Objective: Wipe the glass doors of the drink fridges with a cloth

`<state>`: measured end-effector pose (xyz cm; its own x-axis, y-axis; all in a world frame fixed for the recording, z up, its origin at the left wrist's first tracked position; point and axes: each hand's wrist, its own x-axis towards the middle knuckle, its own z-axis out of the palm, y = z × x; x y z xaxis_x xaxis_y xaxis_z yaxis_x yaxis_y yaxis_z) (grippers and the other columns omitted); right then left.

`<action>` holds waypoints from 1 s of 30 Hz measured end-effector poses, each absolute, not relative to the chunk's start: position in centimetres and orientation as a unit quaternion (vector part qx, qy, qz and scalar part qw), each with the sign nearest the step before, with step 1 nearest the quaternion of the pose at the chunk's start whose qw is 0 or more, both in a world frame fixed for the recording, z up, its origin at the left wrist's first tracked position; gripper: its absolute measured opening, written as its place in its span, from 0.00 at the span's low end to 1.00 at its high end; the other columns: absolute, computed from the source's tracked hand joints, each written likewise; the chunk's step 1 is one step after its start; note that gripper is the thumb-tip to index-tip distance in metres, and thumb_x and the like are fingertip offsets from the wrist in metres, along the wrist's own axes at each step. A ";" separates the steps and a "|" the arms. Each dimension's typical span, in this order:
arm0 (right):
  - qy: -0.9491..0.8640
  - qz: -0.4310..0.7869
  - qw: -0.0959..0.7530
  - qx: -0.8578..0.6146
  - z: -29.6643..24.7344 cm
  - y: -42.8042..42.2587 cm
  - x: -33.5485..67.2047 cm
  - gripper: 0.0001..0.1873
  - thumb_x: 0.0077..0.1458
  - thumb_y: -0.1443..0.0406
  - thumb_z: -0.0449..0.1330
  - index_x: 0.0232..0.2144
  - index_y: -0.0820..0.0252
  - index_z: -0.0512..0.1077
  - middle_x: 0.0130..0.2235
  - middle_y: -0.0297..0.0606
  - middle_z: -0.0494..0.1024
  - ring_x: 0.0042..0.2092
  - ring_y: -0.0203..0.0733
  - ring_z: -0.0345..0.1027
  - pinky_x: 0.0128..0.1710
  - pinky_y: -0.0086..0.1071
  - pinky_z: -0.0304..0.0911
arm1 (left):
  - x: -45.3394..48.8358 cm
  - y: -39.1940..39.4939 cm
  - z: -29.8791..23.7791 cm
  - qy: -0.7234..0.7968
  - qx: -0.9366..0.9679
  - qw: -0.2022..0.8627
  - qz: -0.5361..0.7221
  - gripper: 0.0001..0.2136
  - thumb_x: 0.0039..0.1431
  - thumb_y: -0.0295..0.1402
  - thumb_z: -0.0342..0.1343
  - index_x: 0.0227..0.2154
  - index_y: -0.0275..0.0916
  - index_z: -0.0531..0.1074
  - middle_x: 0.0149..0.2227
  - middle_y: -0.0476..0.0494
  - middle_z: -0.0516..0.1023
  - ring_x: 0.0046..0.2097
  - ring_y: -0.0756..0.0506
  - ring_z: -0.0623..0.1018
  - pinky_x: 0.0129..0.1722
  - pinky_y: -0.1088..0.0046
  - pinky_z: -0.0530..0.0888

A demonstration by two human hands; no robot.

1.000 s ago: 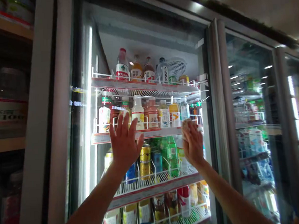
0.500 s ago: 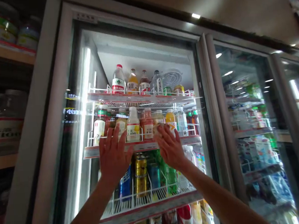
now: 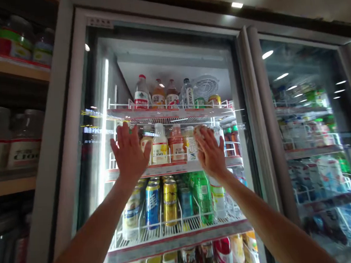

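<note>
A closed glass door (image 3: pixel 165 64) of a lit drinks fridge stands in front of me. My left hand (image 3: pixel 132 152) is raised at its left half, fingers spread, palm toward the glass and seemingly flat on it. On the right, my right hand (image 3: pixel 211 151) presses a crumpled pale cloth (image 3: pixel 198 135) to the pane, its fingers lying over it. Behind the glass, near the hands, stand a yellow-labelled bottle (image 3: pixel 159 146) and a reddish bottle (image 3: pixel 176 145). The hands cover some drinks on that shelf.
Lower inside are a blue can (image 3: pixel 153 204), a gold can (image 3: pixel 170 201) and green bottles (image 3: pixel 203 197). A vertical door frame (image 3: pixel 262 114) separates a second glass door (image 3: pixel 297 84) at right. Open shelves (image 3: pixel 14 68) with bottles stand at left.
Both hands have moved up a little against the shelves, the right one with the cloth also to the right. The camera view has shifted slightly, showing more of the left shelves.
</note>
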<state>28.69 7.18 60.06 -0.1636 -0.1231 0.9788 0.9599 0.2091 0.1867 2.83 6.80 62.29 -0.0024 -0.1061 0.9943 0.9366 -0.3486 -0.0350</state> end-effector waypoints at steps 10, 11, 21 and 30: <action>-0.538 -0.470 0.573 -0.402 62.3 7.6 27.6 0.29 0.57 0.66 0.45 0.62 0.57 0.52 0.63 0.43 0.57 0.65 0.48 0.45 0.61 0.53 0.43 | 2.8 6.8 63.4 -0.394 -0.565 0.402 -0.603 0.29 0.61 0.46 0.43 0.60 0.34 0.56 0.65 0.30 0.50 0.66 0.34 0.48 0.62 0.45 0.46; -0.571 -0.487 0.541 -0.379 61.9 7.4 26.6 0.29 0.57 0.66 0.45 0.62 0.54 0.52 0.63 0.40 0.57 0.65 0.46 0.45 0.62 0.51 0.41 | 2.7 6.9 63.4 -0.389 -0.564 0.404 -0.606 0.29 0.61 0.46 0.43 0.60 0.35 0.55 0.65 0.30 0.50 0.66 0.34 0.48 0.62 0.45 0.46; -0.469 -0.448 0.628 -0.430 64.7 7.7 29.8 0.27 0.57 0.65 0.46 0.59 0.61 0.56 0.62 0.49 0.58 0.63 0.53 0.49 0.58 0.58 0.46 | 2.2 7.3 63.1 -0.382 -0.546 0.455 -0.591 0.27 0.61 0.43 0.44 0.60 0.35 0.57 0.64 0.29 0.53 0.66 0.35 0.51 0.61 0.47 0.50; -0.440 -0.448 0.629 -0.458 64.7 7.2 34.6 0.26 0.58 0.64 0.46 0.59 0.59 0.57 0.62 0.48 0.60 0.62 0.55 0.53 0.57 0.60 0.47 | 2.0 7.8 63.1 -0.394 -0.534 0.476 -0.577 0.27 0.62 0.44 0.41 0.59 0.33 0.58 0.64 0.30 0.53 0.66 0.35 0.51 0.61 0.48 0.50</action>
